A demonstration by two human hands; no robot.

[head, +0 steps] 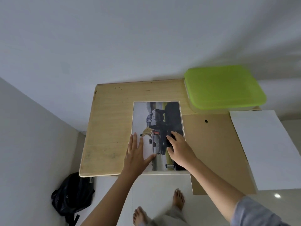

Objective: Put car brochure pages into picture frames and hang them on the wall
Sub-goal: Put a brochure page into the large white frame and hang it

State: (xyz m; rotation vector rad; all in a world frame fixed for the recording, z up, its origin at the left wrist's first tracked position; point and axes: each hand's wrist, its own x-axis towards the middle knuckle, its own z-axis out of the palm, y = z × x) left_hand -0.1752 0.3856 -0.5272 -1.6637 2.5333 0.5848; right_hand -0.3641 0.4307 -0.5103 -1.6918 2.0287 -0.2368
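A car brochure page (160, 118) showing a grey pickup truck lies flat inside a white picture frame (164, 172) on the wooden table (107, 128). My left hand (137, 152) lies flat on the page's lower left part, fingers straight and thumb spread. My right hand (178, 147) rests on the page's lower right part with its fingers bent down onto the paper. A brown backing board (216, 152) with a small black hanger hole lies to the right of the frame. A white sheet (267, 149) lies further right, over the board's edge.
A clear box with a green lid (223, 87) stands at the table's back right by the white wall. A black backpack (73, 194) sits on the floor below the table's left corner. My bare feet (178, 199) stand on the white tiles.
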